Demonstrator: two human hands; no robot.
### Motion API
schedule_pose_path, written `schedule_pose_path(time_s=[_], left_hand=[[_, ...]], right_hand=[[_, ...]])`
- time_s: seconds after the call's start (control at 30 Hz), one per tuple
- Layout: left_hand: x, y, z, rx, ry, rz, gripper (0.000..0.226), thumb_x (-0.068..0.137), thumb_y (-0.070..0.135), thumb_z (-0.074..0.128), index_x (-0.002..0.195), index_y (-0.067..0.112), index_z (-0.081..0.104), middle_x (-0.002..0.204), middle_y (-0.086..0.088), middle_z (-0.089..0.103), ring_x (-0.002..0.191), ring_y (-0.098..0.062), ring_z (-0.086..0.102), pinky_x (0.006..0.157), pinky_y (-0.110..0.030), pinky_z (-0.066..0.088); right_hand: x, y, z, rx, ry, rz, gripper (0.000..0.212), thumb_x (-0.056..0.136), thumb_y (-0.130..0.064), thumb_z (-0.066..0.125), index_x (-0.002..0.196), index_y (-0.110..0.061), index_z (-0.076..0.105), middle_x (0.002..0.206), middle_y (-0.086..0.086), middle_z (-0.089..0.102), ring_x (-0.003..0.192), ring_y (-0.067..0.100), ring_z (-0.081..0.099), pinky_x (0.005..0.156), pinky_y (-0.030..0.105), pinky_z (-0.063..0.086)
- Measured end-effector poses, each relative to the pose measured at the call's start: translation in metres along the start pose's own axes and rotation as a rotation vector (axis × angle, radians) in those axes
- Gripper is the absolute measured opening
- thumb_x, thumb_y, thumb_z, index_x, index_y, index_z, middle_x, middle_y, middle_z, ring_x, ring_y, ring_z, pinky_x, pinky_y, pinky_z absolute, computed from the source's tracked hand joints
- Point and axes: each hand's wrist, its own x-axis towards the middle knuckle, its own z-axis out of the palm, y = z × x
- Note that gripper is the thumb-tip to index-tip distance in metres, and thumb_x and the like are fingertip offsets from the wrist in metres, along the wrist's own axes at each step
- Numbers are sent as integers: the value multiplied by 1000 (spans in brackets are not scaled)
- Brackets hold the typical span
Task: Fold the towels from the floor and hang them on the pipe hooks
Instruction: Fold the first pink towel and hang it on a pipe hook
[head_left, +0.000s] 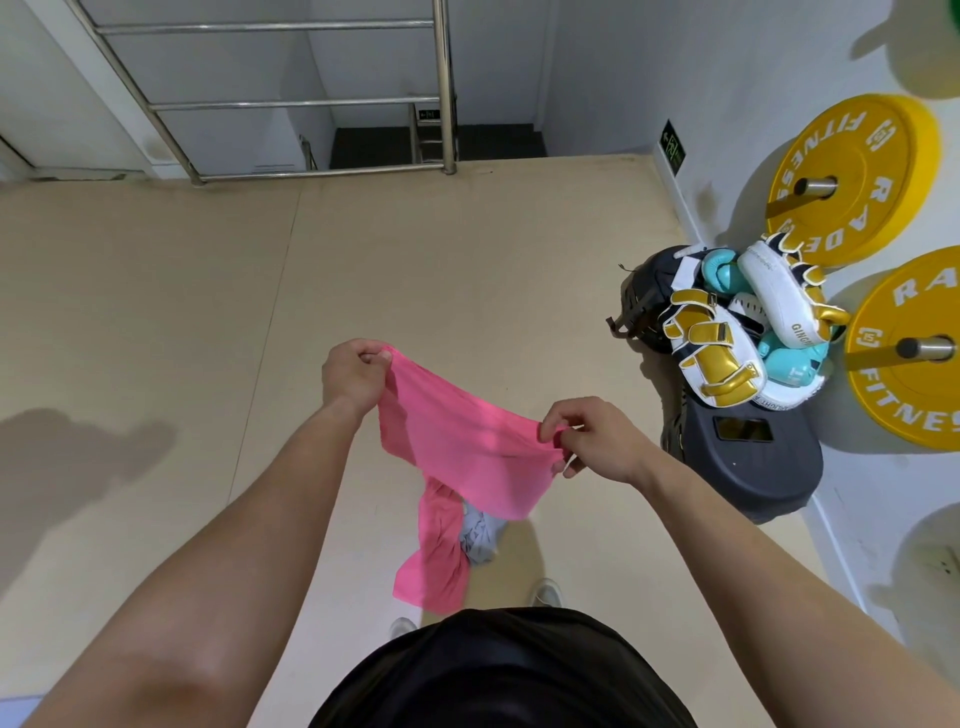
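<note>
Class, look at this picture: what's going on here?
A person stands holding a pink cloth towel by its top edge, the left hand gripping one corner and the right hand pinching the other. Its lower part hangs twisted over a crumpled grey cloth on the beige floor. It is not folded yet.

Mostly hidden behind the hanging pink towel (457, 441): grey cloth (480, 538), perhaps another towel. Cut off by the right edge: lower yellow weight plate (904, 384). Too small to read: green wall sign (673, 147).
</note>
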Motion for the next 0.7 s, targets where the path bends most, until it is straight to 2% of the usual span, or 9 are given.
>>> schedule_pose_path(time_s=[0.07,0.17,0.3,0.4,0.53,0.63,0.7], left_hand=[[1,3,0,-11,-1,3,13,91,12,65,92,20,74,80,4,67,82,-13,62,83,-23,47],[4,4,-1,-21,6,5,12,90,12,65,93,19,74,78,5,65,81,-13,61,83,-23,47],[8,6,-1,-26,14,14,13,91,10,65,97,16,75,79,3,65,80,-14,60,83,-23,48],[10,8,-1,-35,21,15,14,91,9,64,98,16,75,80,2,66,81,-14,60,79,-23,46],[12,8,-2,-37,26,18,15,91,9,63,97,16,74,86,0,68,83,-13,61,77,-22,45],[14,5,-3,-73,27,20,15,91,9,61,94,18,72,81,3,65,83,-14,61,82,-25,48],[14,4,-3,-88,18,34,15,91,8,61,92,18,71,78,6,64,81,-13,60,81,-24,46]], right_hand=[[2,5,1,-26,26,10,31,83,9,40,75,0,68,69,23,67,62,32,70,60,36,59],[4,13,0,-65,69,16,27,83,3,45,71,-1,68,61,13,69,61,28,70,70,45,61],[5,15,-3,-53,107,-8,21,79,-7,52,66,-7,70,71,8,70,65,23,70,74,49,58],[3,14,-4,-110,110,-47,11,72,-14,68,61,-13,66,76,1,68,72,21,66,76,43,56],[3,16,-7,-142,122,-65,18,72,-14,82,65,-12,65,73,1,70,69,19,66,70,39,56],[4,13,-11,-88,185,-52,19,80,-13,79,70,-8,64,67,1,70,59,16,69,62,38,55],[4,9,-16,-27,224,-67,16,84,-8,75,77,-8,61,70,6,69,54,20,70,59,40,54]])
